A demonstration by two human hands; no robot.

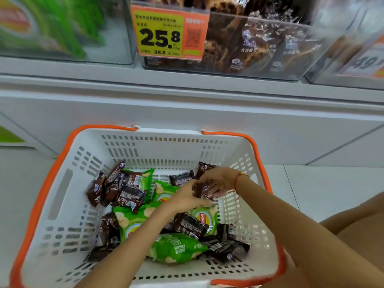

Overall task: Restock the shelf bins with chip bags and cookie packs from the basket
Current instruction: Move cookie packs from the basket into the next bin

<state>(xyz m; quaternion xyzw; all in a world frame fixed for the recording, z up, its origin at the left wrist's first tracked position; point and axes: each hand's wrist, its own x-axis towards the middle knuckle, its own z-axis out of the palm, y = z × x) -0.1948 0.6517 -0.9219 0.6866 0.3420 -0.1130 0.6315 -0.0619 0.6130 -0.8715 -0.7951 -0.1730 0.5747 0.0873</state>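
Note:
A white basket (68,183) with orange handles stands on the floor below the shelf. Inside lie several green chip bags (176,248) and several brown cookie packs (128,196). Both my hands are down in the basket at its far right. My right hand (220,179) grips a brown cookie pack (202,191). My left hand (187,197) meets it from the left, fingers curled onto the same pack. Above, a clear shelf bin (259,44) holds brown cookie packs, and the bin (52,28) to its left holds green chip bags.
An orange and yellow price tag (168,32) reading 25.8 hangs on the cookie bin's front. Another bin (357,48) with an orange tag stands at the right. The white shelf ledge (187,90) juts out above the basket. Pale floor tiles surround the basket.

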